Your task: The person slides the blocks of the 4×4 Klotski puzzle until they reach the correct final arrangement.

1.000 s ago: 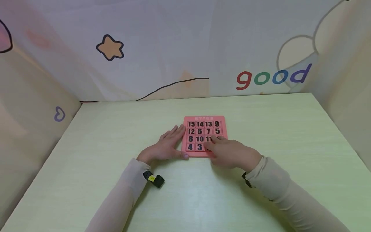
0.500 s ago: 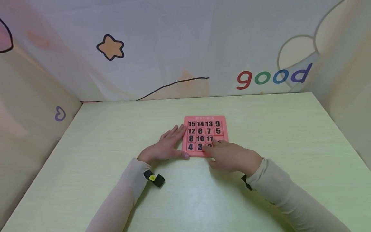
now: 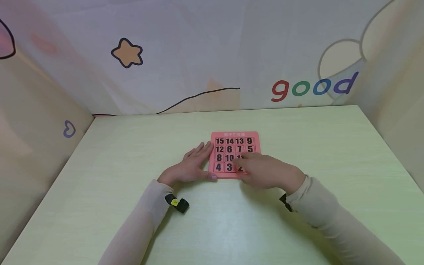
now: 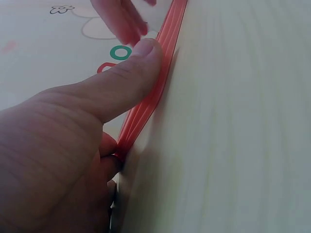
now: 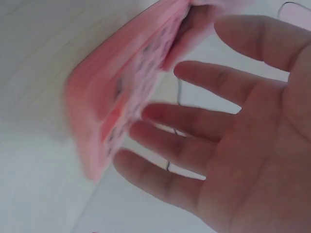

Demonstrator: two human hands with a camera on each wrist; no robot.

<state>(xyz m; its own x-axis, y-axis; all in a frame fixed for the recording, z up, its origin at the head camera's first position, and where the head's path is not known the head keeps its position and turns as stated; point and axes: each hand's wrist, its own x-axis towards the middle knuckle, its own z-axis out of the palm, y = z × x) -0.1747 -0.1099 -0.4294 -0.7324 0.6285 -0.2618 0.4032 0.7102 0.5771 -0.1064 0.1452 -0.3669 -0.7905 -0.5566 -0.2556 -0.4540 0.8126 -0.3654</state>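
Note:
A pink number slide puzzle [image 3: 234, 134] lies flat on the table, with black-numbered tiles in rows. My left hand [image 3: 187, 169] rests against its lower left corner, fingers straight along the left side and thumb on the front edge. In the left wrist view, the thumb [image 4: 131, 73] presses the puzzle's red rim [image 4: 146, 109]. My right hand [image 3: 266, 169] reaches over the lower right tiles and hides some of them. Its fingers are extended and apart in the right wrist view, beside the blurred puzzle [image 5: 92, 102]; a bare red slot shows among the tiles there. Fingertip contact cannot be told.
The pale green table [image 3: 132, 147] stretches around the puzzle. A printed cloth backdrop [image 3: 185, 55] with a star and the word "good" stands behind it, with cloth walls at both sides. Black straps, such as the left wrist strap [image 3: 177, 203], circle both wrists.
My right hand first drew back slightly, showing a slot at the third row's right end. Now it has moved forward and covers that place, while the 2 tile shows. The left hand stays put.

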